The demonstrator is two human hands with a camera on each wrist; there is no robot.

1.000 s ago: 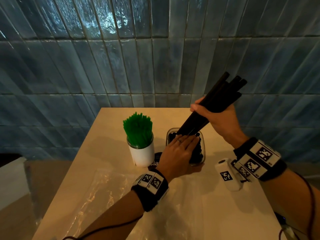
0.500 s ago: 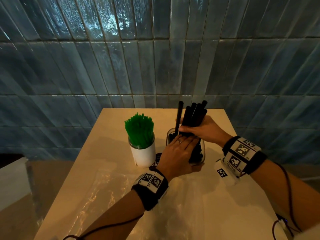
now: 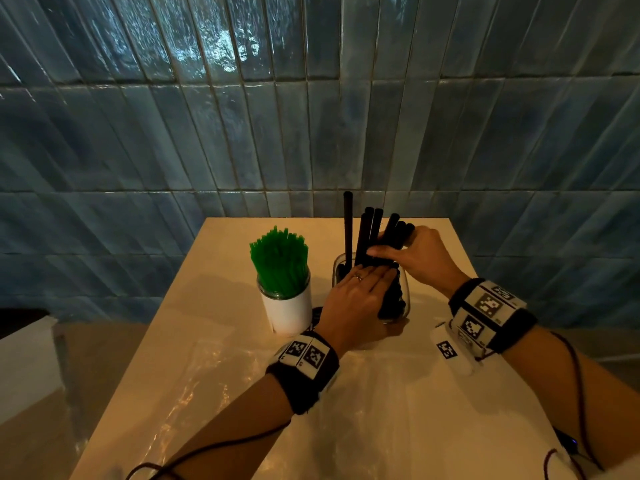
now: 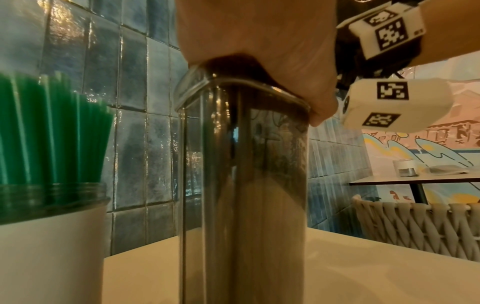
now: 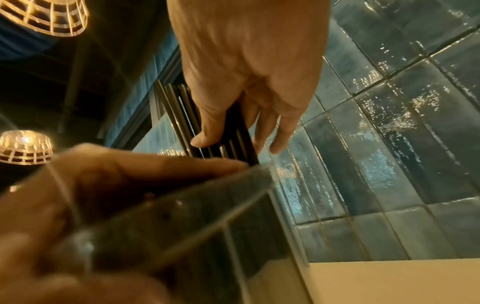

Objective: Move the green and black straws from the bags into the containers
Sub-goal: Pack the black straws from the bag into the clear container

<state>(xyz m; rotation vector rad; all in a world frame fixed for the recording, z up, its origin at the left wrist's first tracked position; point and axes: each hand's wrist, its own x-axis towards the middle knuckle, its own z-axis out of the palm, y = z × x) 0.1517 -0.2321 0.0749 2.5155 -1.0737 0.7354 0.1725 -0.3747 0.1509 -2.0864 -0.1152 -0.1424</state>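
Note:
Green straws (image 3: 280, 258) stand bunched in a white jar (image 3: 290, 311), left of a clear square container (image 3: 404, 303) that holds black straws. My right hand (image 3: 412, 249) grips a bundle of black straws (image 3: 370, 230) that stands upright with its lower ends inside the container. My left hand (image 3: 360, 292) lies flat over the near part of the container's mouth, its fingers straight against the bundle. The left wrist view shows the container (image 4: 244, 185) under my palm (image 4: 259, 30). In the right wrist view my thumb and fingers (image 5: 205, 135) wrap the black straws (image 5: 182, 115).
Clear plastic bags (image 3: 207, 393) lie flat on the near half of the cream table (image 3: 433, 237). A blue tiled wall (image 3: 311, 116) stands right behind the table. Another table (image 4: 415, 181) and a woven chair (image 4: 415, 226) are off to the right.
My right hand swung the black straw bundle from a raised tilt down to upright in the container. The left hand stayed on the container's mouth.

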